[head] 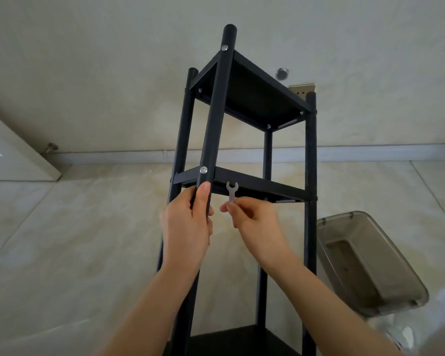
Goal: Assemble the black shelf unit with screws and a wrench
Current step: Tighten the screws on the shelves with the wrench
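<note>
The black shelf unit lies lengthwise on the floor, its legs pointing away from me. My left hand grips the nearest black tube just below a silver screw at the middle shelf. Another silver screw sits near the tube's far end. My right hand pinches a small flat silver wrench by its lower end, its open jaw pointing up against the middle shelf's edge. A third shelf shows at the bottom edge of the view.
A grey translucent plastic bin lies on the tiled floor to the right of the unit. A white door with a doorstop stands at the left. The wall behind carries a socket plate and a round fitting.
</note>
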